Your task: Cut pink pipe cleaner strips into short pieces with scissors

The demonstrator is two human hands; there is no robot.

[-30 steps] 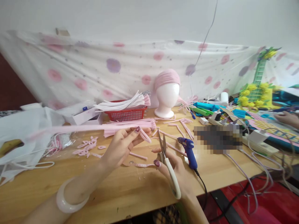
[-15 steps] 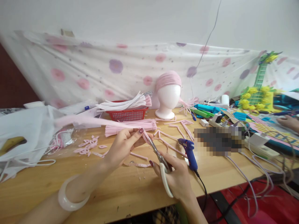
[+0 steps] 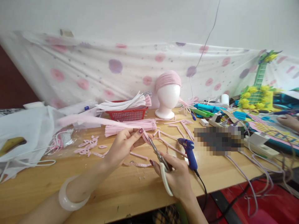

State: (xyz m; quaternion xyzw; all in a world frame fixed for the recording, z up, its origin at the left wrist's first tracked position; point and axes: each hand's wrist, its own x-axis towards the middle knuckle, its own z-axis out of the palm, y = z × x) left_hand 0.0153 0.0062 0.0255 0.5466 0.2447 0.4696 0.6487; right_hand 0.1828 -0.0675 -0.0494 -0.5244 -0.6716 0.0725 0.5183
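Between the thumb and fingers of my left hand (image 3: 127, 140) are pinched pink pipe cleaners (image 3: 93, 120), their long ends stretching out to the left and short ends poking out toward the right. My right hand (image 3: 176, 174) grips white-handled scissors (image 3: 158, 155). The scissor tips meet the short pink ends just beside my left fingertips; whether the blades are fully closed I cannot tell. Small pink loops (image 3: 87, 146) lie on the table left of my left hand. Behind it rests a bundle of pink pipe cleaners (image 3: 130, 127).
A blue glue gun (image 3: 189, 152) lies right of the scissors, its black cord over the table edge. At the back stand a red basket (image 3: 127, 115) of white and pink stems and a foam head (image 3: 168, 96) in pink. Another person's hand (image 3: 288, 121) is at far right.
The long pink ends left of my left hand have shifted slightly and look less blurred. Both hands and the scissors stay almost in place.
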